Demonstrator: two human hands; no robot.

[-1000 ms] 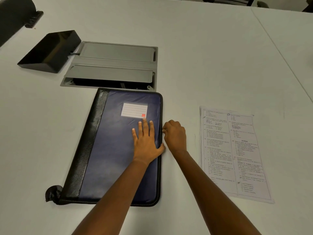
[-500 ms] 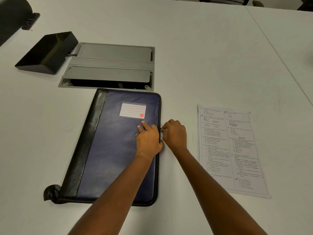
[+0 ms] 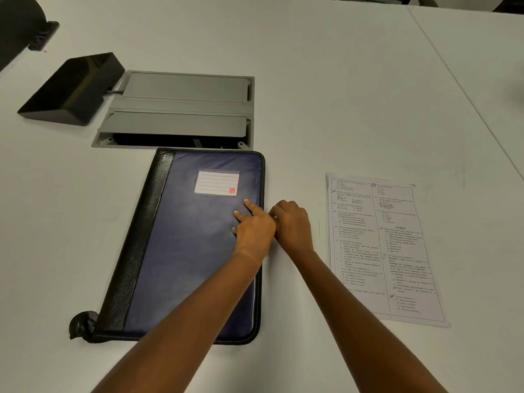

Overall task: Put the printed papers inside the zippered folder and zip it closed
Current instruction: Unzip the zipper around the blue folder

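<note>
Left hand (image 3: 255,232) pressing zippered folder (image 3: 184,251), right hand (image 3: 293,225) curled at its edge (grip hidden), printed papers (image 3: 382,251) nearby

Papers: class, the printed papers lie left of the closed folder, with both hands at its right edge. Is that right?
Wrong side. The head view shows the papers lying right of the closed folder, not left. The left hand and right hand are at its right edge, as stated.

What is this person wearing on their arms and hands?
Nothing that shows. The left hand and right hand are ungloved, with no rings visible. The left forearm and right forearm are bare to the picture's edge: no sleeves, watch or bracelet.
</note>
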